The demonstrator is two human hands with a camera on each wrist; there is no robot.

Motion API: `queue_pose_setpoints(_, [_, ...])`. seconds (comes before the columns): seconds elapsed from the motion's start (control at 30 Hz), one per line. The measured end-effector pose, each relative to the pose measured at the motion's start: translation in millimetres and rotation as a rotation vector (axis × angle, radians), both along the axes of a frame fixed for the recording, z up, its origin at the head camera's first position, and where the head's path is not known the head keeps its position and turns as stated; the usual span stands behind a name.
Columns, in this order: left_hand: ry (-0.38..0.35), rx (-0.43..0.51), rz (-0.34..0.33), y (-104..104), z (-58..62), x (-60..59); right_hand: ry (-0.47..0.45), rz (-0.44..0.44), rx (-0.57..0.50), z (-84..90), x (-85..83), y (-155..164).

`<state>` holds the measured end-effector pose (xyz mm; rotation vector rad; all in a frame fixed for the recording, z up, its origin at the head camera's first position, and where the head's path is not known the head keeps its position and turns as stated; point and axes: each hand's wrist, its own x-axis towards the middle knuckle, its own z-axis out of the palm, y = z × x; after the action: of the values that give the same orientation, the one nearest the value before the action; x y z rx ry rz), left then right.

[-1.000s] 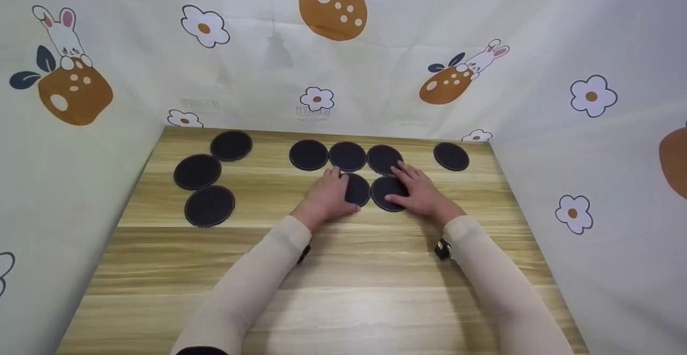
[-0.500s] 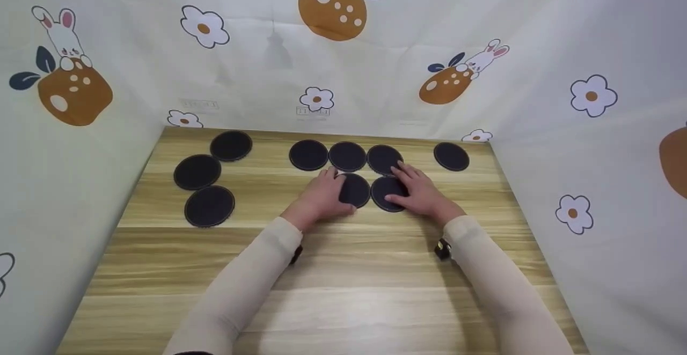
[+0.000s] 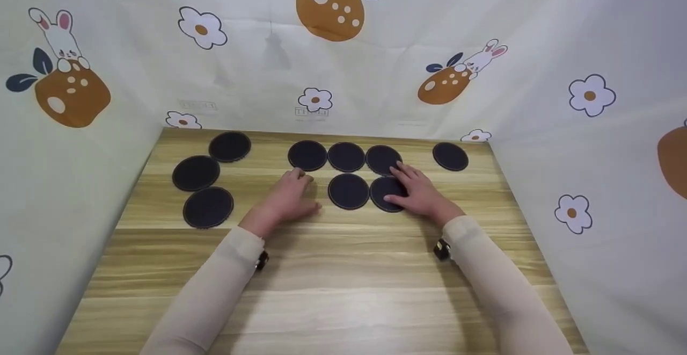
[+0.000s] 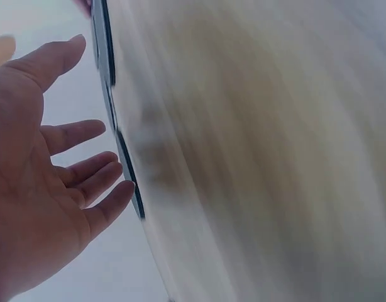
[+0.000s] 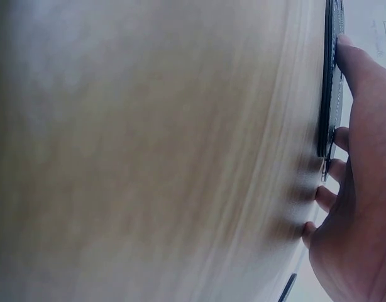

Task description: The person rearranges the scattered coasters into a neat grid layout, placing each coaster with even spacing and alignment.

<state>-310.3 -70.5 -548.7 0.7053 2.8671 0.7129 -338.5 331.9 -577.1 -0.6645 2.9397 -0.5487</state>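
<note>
Round black coasters with stitched edges lie flat on the wooden table. Three form a back row: a left one (image 3: pixel 307 155), a middle one (image 3: pixel 346 157) and a right one (image 3: pixel 382 159). In front of them lie a front-left coaster (image 3: pixel 348 191) and a front-right coaster (image 3: pixel 385 194), side by side. My right hand (image 3: pixel 423 194) rests over the right edge of the front-right coaster, thumb on its top, a fingertip reaching the back-right one. My left hand (image 3: pixel 287 199) is left of the front-left coaster, apart from it, holding nothing; its fingers are spread in the left wrist view.
At the left, three more coasters lie in a bent line: a far one (image 3: pixel 229 146), a middle one (image 3: pixel 196 173) and a near one (image 3: pixel 208 207). A lone coaster (image 3: pixel 450 156) lies at the back right. Patterned cloth walls (image 3: pixel 375 75) enclose the table's back and sides.
My left hand has let go of the front-left coaster and moved left, leaving that coaster fully visible. My right hand has stayed in place, and the coasters have not shifted.
</note>
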Motion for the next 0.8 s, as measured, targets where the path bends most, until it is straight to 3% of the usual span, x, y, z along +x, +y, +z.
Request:
queue_pose_setpoints(0.43, [-0.020, 0.118, 0.171, -88, 18.2, 11.2, -0.005, 0.002, 0.000, -5.7, -3.0, 3])
queue_pose_setpoints(0.8, [0.001, 0.032, 0.336, -154, 18.1, 25.4, -0.007, -0.004, 0.005, -7.2, -3.9, 4])
